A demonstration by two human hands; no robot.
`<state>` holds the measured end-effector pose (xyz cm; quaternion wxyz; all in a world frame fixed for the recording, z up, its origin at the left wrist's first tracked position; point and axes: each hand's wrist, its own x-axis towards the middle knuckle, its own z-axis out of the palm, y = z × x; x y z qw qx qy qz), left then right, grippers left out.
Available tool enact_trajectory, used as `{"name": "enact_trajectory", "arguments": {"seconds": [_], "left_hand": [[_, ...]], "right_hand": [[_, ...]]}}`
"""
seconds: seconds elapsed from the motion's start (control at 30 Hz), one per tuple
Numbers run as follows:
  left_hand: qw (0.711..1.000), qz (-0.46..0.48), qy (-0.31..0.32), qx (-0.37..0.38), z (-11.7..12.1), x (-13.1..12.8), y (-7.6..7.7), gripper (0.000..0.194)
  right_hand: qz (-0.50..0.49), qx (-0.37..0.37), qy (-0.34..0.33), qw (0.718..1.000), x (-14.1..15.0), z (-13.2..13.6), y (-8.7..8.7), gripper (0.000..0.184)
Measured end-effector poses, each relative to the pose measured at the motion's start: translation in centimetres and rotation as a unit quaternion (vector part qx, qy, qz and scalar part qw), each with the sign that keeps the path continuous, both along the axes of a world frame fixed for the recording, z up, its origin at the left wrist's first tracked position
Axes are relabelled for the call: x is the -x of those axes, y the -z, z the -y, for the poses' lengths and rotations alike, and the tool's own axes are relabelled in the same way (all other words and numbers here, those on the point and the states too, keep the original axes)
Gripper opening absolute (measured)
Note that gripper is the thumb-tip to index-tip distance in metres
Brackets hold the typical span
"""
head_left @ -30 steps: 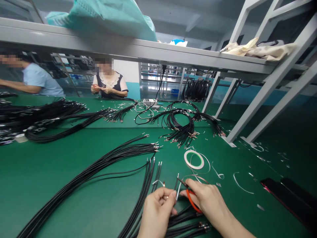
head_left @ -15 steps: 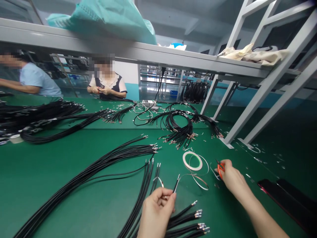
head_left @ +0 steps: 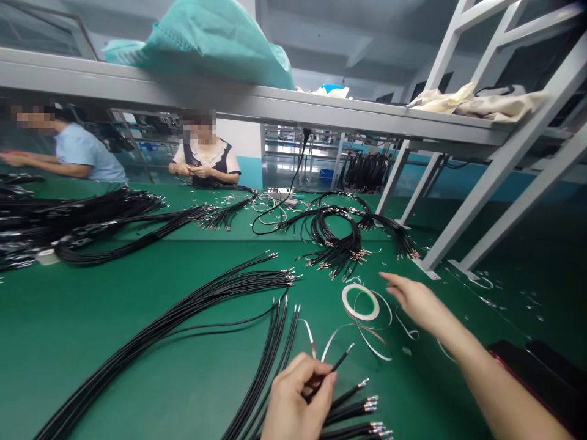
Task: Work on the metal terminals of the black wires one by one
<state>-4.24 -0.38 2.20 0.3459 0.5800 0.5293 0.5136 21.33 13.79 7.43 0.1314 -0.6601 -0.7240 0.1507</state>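
Left hand [head_left: 298, 397] has a firm grip on a thin black insulated wire [head_left: 339, 365], which pokes out past the fingertips! Right hand [head_left: 415, 304] is wide open, grip empty, fingers spread near a narrow white tape roll [head_left: 361, 302] on the green desk [head_left: 92, 293], with metal-tipped black wires [head_left: 351, 414] just below the left hand.

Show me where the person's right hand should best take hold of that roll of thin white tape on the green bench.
Probably the upper right of the outer rim of the roll of thin white tape, pinched from above by the right hand, whose fingertips are already near it. The roll lies flat on the green bench top, so the rim is the edge to catch, and loose strips loop off its lower side.
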Motion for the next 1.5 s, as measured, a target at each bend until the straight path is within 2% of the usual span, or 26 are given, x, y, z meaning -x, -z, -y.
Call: {"name": "enact_trajectory", "arguments": {"seconds": [0.07, 0.1, 0.13, 0.17, 0.2, 0.27, 0.4, 0.5, 0.63, 0.8, 0.87, 0.97, 1.07, 1.13, 1.2, 1.3, 1.4, 1.5], "left_hand": [[1.000, 0.002, 0.027, 0.008, 0.0, 0.1, 0.0, 0.014], [0.999, 0.005, 0.043, 0.015, -0.1, 0.2, 0.0, 0.013], [0.998, 0.009, 0.061, 0.020, -0.1, 0.2, -0.1, 0.012], [0.997, 0.012, 0.079, 0.023, -0.1, 0.3, -0.1, 0.011], [0.995, 0.011, 0.096, 0.020, -0.1, 0.3, -0.1, 0.010], [0.993, -0.006, 0.117, -0.002, -0.1, 0.2, 0.0, 0.008], [0.990, -0.049, 0.120, -0.056, -0.1, -0.1, 0.4, 0.011], [0.989, -0.054, 0.119, -0.072, -0.1, -0.3, 0.4, 0.013], [0.986, -0.069, 0.123, -0.087, 0.0, -0.1, -0.4, 0.014], [0.976, -0.117, 0.170, -0.063, -0.1, 0.2, -1.5, 0.014], [0.978, -0.111, 0.164, -0.069, 0.0, 0.2, -1.3, 0.013], [0.987, -0.087, 0.109, -0.080, 0.1, 0.1, -0.8, 0.012], [0.991, -0.081, 0.076, -0.081, 0.1, 0.0, -0.9, 0.014], [0.991, -0.066, 0.076, -0.088, -0.2, -0.1, -1.3, 0.017], [0.994, -0.041, 0.058, -0.085, -0.6, -0.3, -2.0, 0.021], [0.999, -0.021, 0.009, -0.047, -1.2, -0.7, -2.8, 0.024], [0.999, -0.035, 0.004, -0.001, -1.7, -0.9, -3.0, 0.024], [0.999, -0.047, 0.002, 0.028, -1.8, -1.1, -2.4, 0.024]], "right_hand": [[-0.083, -0.002, -0.092, 0.992, 3.2, 2.8, 0.2, 0.036], [-0.219, 0.018, -0.156, 0.963, 4.7, 4.1, 0.5, 0.033], [-0.336, 0.038, -0.198, 0.920, 6.0, 5.3, 0.9, 0.032], [-0.414, 0.050, -0.231, 0.879, 7.0, 6.2, 1.2, 0.031], [-0.468, 0.050, -0.247, 0.847, 7.8, 6.9, 1.5, 0.029], [-0.511, 0.072, -0.260, 0.816, 8.4, 7.6, 1.8, 0.031], [-0.498, 0.115, -0.266, 0.817, 8.0, 7.7, 2.0, 0.031], [-0.501, 0.110, -0.263, 0.817, 8.0, 7.6, 2.1, 0.026], [-0.521, 0.105, -0.257, 0.807, 8.4, 7.7, 2.4, 0.023], [-0.546, 0.108, -0.233, 0.797, 9.2, 8.0, 3.0, 0.009], [-0.576, 0.124, -0.206, 0.782, 9.6, 8.2, 3.1, 0.012], [-0.627, 0.149, -0.120, 0.756, 10.0, 8.1, 3.0, 0.019], [-0.655, 0.130, -0.035, 0.743, 8.9, 7.4, 2.2, 0.023], [-0.639, 0.101, -0.019, 0.763, 7.2, 6.8, 1.0, 0.024], [-0.588, 0.086, -0.038, 0.803, 5.4, 6.4, -0.5, 0.024], [-0.516, 0.112, -0.079, 0.846, 3.6, 6.2, -2.6, 0.021], [-0.494, 0.162, -0.116, 0.846, 4.0, 6.8, -3.3, 0.020], [-0.491, 0.195, -0.149, 0.836, 5.4, 7.9, -2.3, 0.020]]}}
